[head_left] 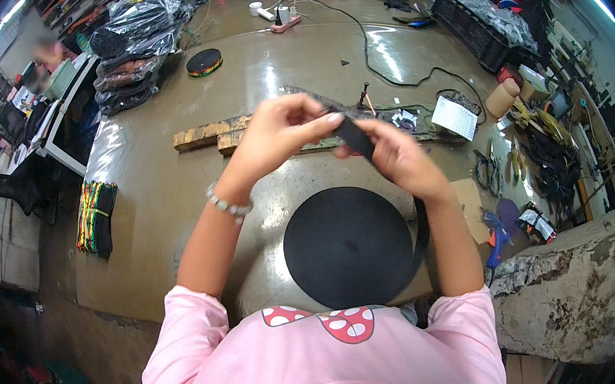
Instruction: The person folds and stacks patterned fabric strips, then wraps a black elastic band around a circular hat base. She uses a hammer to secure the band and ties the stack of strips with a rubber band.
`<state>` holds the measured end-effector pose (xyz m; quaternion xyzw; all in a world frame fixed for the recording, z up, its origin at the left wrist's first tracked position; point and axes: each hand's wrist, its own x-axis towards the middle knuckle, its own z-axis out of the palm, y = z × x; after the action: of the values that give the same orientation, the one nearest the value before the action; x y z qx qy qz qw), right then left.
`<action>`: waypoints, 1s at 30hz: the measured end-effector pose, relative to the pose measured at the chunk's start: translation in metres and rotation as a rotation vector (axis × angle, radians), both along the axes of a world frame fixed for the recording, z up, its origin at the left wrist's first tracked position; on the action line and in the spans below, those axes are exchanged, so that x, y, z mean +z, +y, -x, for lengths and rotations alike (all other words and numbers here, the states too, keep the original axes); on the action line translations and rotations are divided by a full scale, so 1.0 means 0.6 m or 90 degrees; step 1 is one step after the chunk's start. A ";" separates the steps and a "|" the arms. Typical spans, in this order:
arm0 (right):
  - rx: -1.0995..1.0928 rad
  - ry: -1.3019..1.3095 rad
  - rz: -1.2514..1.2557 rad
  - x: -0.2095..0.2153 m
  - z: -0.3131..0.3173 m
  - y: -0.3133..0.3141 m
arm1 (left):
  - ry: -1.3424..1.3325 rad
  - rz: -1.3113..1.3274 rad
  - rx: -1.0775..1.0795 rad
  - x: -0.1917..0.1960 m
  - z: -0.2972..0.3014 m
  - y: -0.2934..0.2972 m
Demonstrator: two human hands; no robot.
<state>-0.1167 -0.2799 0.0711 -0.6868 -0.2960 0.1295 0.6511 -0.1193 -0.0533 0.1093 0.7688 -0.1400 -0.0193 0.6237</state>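
Observation:
Between my hands is a stretch of black webbing strap (355, 137), raised above the table. My left hand (278, 133) pinches its end between thumb and fingers; a beaded bracelet circles that wrist. Fingers of my right hand (404, 161) are closed on the strap a little further along, slightly blurred. Below my hands, close to my body, a large flat roll of black webbing (346, 248) lies on the table. A length of strap leaves the roll's right side and runs up under my right forearm.
Wooden bars (212, 133) lie beyond my hands. Right: scissors (486, 172), a blue glue gun (497, 238), a tan bottle (503, 98), and a black crate (482, 30). Left: plastic-wrapped bundles (141, 32), a small round roll (205, 63), and a bundle of coloured straps (97, 219). A cable (367, 48) crosses the far table.

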 end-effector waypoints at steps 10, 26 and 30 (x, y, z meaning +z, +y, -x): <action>-0.261 0.101 0.138 -0.019 -0.165 -0.079 | 0.091 0.093 -0.073 -0.109 -0.206 -0.116; -0.228 0.229 0.058 -0.144 -0.241 -0.105 | 0.190 0.062 -0.040 -0.216 -0.246 -0.133; -0.242 0.202 0.067 -0.150 -0.239 -0.104 | 0.200 0.034 -0.034 -0.215 -0.246 -0.135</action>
<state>0.0269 -0.3422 -0.0187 -0.7342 -0.0483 0.1258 0.6654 0.0281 -0.1344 -0.0196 0.7354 -0.0616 -0.1522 0.6575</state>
